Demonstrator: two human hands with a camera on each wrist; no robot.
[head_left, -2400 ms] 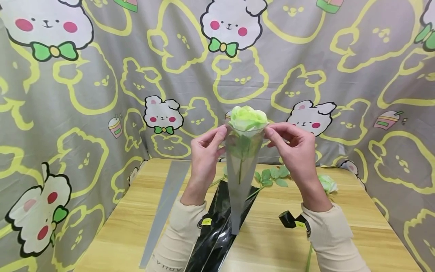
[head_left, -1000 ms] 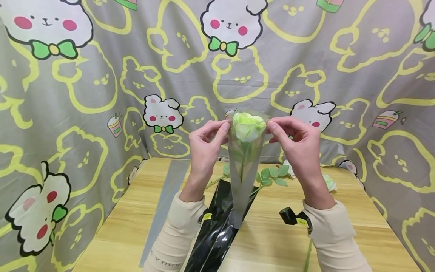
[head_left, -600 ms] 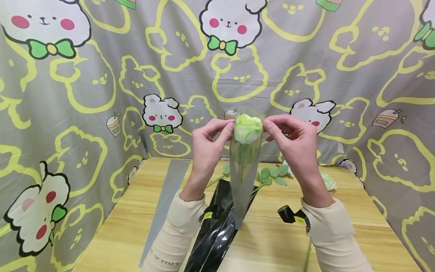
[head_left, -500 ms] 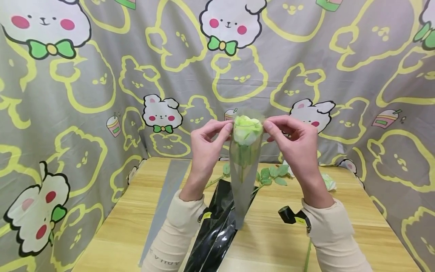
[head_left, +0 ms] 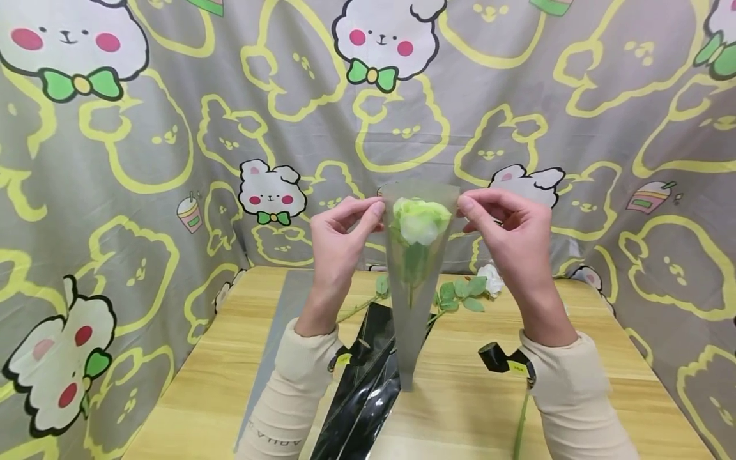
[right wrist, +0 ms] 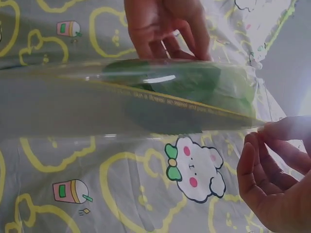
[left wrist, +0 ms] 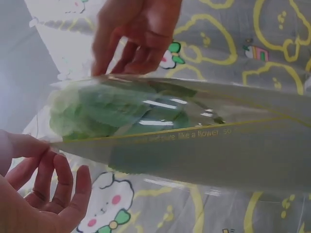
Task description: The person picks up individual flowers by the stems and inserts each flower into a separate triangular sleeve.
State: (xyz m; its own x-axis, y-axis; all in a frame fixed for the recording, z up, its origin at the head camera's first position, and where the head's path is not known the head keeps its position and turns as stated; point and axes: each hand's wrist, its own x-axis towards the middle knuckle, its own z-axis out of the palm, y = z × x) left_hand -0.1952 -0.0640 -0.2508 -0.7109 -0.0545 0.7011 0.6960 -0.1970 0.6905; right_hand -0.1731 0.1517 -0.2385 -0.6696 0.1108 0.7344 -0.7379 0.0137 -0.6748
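A pale green rose [head_left: 421, 220] stands inside a narrow, see-through flower sleeve [head_left: 407, 351], held upright above the table. Its whole bloom lies below the sleeve's rim, with leaves and stem showing through the film. On the left side of the rim, my left hand [head_left: 340, 249] pinches the film between thumb and forefinger. My right hand [head_left: 513, 239] pinches the opposite side. In the left wrist view, gold lettering runs along the sleeve's seam [left wrist: 204, 133], and the film is drawn to a point at the left fingertips [left wrist: 46, 145]. The right wrist view shows the matching pinch.
Black glossy sleeves [head_left: 368, 390] lie in a stack under the held one. A flat grey sleeve [head_left: 273, 345] lies to the left. Behind are a white rose [head_left: 490, 280] and leafy stems [head_left: 462, 291]. Another stem [head_left: 521, 428] shows by the right forearm. A patterned curtain [head_left: 402, 140] surrounds the table.
The rose has sunk from above the rim to fully inside the sleeve. The hands came closer together, then spread apart, widening the mouth. A white rose behind shows more.
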